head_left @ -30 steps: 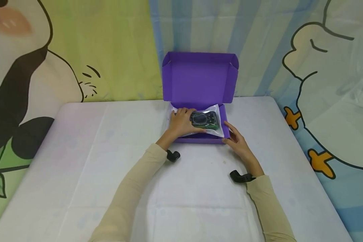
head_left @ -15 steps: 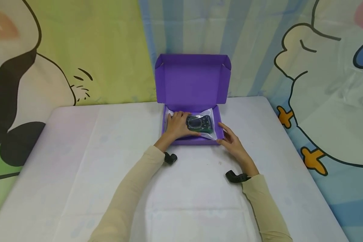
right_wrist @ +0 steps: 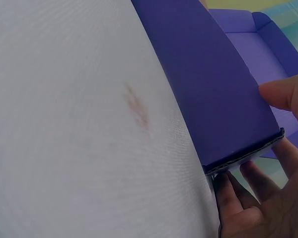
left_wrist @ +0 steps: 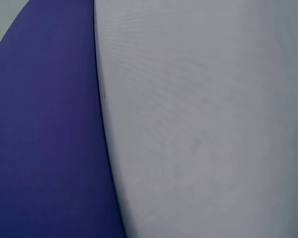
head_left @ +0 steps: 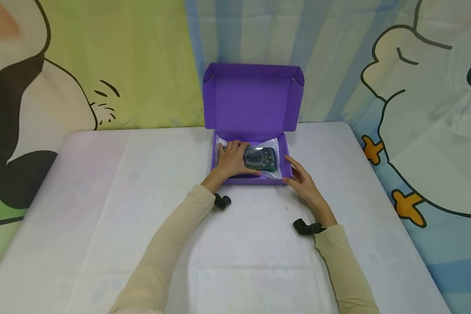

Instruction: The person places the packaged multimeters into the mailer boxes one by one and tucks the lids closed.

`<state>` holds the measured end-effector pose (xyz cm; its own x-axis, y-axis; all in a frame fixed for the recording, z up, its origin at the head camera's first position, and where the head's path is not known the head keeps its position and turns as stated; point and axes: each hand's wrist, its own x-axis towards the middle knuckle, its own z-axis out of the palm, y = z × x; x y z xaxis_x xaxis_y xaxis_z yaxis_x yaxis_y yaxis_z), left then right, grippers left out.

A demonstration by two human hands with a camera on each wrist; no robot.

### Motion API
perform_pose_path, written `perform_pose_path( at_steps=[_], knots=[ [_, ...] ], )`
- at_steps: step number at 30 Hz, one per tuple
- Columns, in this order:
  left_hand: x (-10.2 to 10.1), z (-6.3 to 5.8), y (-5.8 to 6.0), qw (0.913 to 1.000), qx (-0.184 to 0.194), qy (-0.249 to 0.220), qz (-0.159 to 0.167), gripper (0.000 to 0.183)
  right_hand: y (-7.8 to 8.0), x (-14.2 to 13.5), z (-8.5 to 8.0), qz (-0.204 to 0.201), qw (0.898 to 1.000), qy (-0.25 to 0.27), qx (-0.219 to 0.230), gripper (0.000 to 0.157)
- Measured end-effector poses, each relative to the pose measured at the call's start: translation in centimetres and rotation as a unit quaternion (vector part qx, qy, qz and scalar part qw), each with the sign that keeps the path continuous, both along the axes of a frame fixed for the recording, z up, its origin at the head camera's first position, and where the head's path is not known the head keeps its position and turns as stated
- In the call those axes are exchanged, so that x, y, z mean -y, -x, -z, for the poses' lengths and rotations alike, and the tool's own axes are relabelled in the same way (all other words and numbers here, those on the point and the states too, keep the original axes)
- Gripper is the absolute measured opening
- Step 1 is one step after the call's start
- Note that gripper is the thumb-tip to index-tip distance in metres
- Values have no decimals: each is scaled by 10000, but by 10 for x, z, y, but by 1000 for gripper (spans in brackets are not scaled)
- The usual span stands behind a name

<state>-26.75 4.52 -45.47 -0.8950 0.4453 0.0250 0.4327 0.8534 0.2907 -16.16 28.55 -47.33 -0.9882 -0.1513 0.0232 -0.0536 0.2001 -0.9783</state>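
Note:
A purple cardboard box [head_left: 255, 181] stands at the far side of the table, its lid [head_left: 253, 98] raised behind it. Inside lies a dark multimeter [head_left: 262, 158] in a clear plastic bag [head_left: 274, 173]. My left hand [head_left: 231, 161] grips the multimeter from above, thumb along its near edge and fingers across its left part, which they hide. At the box's front right corner, my right hand [head_left: 306, 186] holds the wall. In the right wrist view its thumb [right_wrist: 278, 94] lies at the top edge and the fingers are against the side. The left wrist view shows only the box's outside [left_wrist: 44, 124] and cloth.
A white cloth [head_left: 149, 244] covers the table. Behind it hangs a curtain [head_left: 149, 65] printed with cartoon animals, close to the open lid. Black wrist cameras, such as the right one [head_left: 308, 227], sit at both wrists.
The bagged multimeter, which stuck up over the box's right side, has sunk down inside the walls with my left hand on it. My right hand stays at the corner; the view shifted slightly.

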Motion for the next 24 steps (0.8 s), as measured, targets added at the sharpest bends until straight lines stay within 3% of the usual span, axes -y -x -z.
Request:
perform_pose_path(
  at_steps=[24],
  knots=[
    [1, -4, 1, 9976, 421, 512, 172, 124, 1, 0, -1, -24, 9999, 27, 118, 66]
  ],
)
